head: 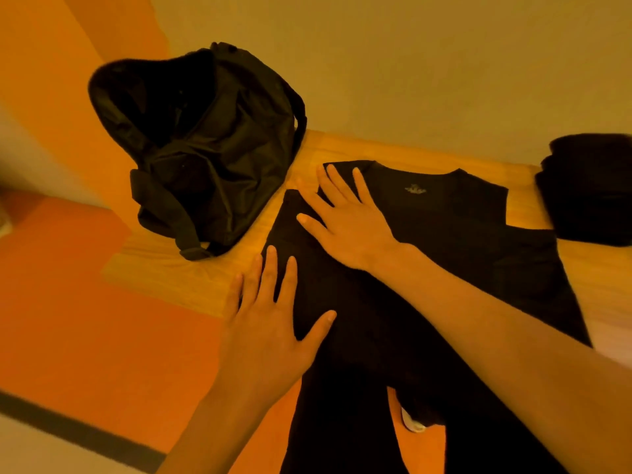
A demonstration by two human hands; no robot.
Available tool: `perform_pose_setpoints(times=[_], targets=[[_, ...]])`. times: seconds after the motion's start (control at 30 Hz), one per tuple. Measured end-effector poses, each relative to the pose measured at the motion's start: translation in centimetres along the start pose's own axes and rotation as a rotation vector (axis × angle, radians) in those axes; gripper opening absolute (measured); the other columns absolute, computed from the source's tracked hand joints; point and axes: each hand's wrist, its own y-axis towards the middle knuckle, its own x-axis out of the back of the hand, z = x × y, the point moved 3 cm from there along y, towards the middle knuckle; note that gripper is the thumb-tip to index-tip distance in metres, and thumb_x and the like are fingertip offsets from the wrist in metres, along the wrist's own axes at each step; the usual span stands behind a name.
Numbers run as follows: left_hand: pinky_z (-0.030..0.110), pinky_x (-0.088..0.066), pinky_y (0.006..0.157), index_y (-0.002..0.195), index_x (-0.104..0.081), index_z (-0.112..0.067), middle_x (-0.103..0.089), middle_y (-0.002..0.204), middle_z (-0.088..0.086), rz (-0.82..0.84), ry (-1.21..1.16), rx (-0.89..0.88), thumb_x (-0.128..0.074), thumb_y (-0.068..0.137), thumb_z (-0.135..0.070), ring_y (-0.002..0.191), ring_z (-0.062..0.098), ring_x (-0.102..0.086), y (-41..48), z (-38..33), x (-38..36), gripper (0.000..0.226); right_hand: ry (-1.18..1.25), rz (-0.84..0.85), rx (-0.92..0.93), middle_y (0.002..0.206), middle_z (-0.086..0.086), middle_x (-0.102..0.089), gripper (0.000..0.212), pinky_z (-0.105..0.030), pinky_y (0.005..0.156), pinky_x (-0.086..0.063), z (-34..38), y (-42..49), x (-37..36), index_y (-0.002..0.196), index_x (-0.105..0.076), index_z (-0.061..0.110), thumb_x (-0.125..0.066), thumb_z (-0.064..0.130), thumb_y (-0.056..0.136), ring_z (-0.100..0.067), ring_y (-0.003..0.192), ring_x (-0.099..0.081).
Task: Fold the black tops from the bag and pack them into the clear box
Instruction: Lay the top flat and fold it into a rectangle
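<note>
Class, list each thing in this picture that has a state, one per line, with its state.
Bag: slumped on the table.
Top: lying flat on the table.
Left hand: open, fingers spread, pressing the top.
Right hand: open, fingers spread, pressing the top.
Dark pile: resting at the table's right end.

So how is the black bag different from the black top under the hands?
The bag sits crumpled and puffed up; the top lies spread flat. The left hand and right hand press flat on the top, while nothing touches the bag. The bag has straps; the top has a neck opening with a small logo. Both are black and lie on the wooden table.
</note>
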Motion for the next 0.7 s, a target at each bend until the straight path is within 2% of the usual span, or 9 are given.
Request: perform_pose_setpoints(times=[0.1,0.17,0.27,0.33,0.4,0.5,0.6,0.7], targets=[[0.047,-0.012,0.127,0.159,-0.030,-0.022,-0.025,0.166,0.008,-0.096,-0.059,0.032,-0.009,0.093,-0.079,0.156,0.029,-0.013,1.1,-1.9,1.5,0.090,0.115,-0.003,-0.214,0.169,-0.002,0.008,0.070,-0.044,0.123,0.014,-4.4,-7.5,0.8,0.159,0.000,0.038,0.003,0.066,0.095,-0.016,0.152,0.019],[0.047,-0.012,0.127,0.160,-0.029,-0.024,-0.023,0.167,0.008,-0.128,-0.118,-0.060,-0.008,0.095,-0.075,0.156,0.029,-0.012,2.7,-5.0,2.0,0.085,0.048,0.016,-0.393,0.168,-0.002,0.008,0.071,-0.042,0.123,0.014,-8.0,-12.9,0.9,0.157,0.005,0.039,0.005,0.069,0.092,-0.015,0.151,0.021],[0.043,-0.003,0.128,0.162,-0.008,-0.034,0.003,0.171,-0.002,0.094,-0.211,-0.438,-0.007,0.101,-0.065,0.157,0.019,0.008,6.3,-12.2,1.1,0.069,-0.012,0.061,-0.582,0.168,-0.003,0.008,0.074,-0.040,0.122,0.015,-10.7,-20.8,0.3,0.154,0.008,0.039,0.015,0.073,0.089,-0.015,0.149,0.023],[0.039,0.002,0.128,0.161,-0.007,-0.036,0.006,0.170,-0.007,0.227,-0.226,-0.689,-0.012,0.105,-0.056,0.155,0.013,0.012,8.8,-16.9,0.0,0.060,0.039,0.051,-0.647,0.168,-0.002,0.010,0.076,-0.038,0.122,0.016,-10.8,-25.1,-0.2,0.154,0.007,0.041,0.015,0.072,0.085,-0.015,0.150,0.024],[0.041,0.004,0.128,0.161,-0.005,-0.038,0.008,0.170,-0.009,0.271,-0.111,-0.819,-0.009,0.105,-0.058,0.155,0.011,0.014,10.8,-20.1,-1.5,0.059,0.050,0.063,-0.680,0.167,-0.001,0.015,0.078,-0.038,0.121,0.015,-10.7,-27.9,-0.6,0.154,0.011,0.041,0.018,0.073,0.083,-0.015,0.150,0.026],[0.047,0.004,0.127,0.160,0.005,-0.041,0.013,0.169,-0.008,0.176,0.107,-0.836,-0.003,0.096,-0.071,0.155,0.014,0.017,12.6,-22.0,-3.0,0.071,0.044,0.034,-0.682,0.166,-0.001,0.016,0.081,-0.040,0.123,0.009,-10.9,-29.0,-0.9,0.155,0.011,0.037,0.022,0.073,0.084,-0.018,0.152,0.022],[0.047,0.003,0.127,0.160,0.007,-0.041,0.013,0.169,-0.007,0.163,0.136,-0.822,-0.005,0.092,-0.077,0.155,0.015,0.015,12.7,-22.2,-2.8,0.077,0.060,0.012,-0.675,0.167,-0.002,0.016,0.078,-0.042,0.125,0.005,-11.0,-29.3,-1.2,0.157,0.010,0.036,0.015,0.072,0.088,-0.017,0.152,0.022],[0.047,0.006,0.127,0.161,0.006,-0.037,0.010,0.170,-0.007,0.195,0.105,-0.777,-0.006,0.094,-0.073,0.155,0.017,0.016,11.9,-23.5,-1.9,0.077,0.083,0.002,-0.693,0.167,-0.002,0.019,0.081,-0.043,0.125,0.006,-10.6,-30.3,-1.2,0.155,0.016,0.038,0.024,0.074,0.083,-0.017,0.151,0.025]])
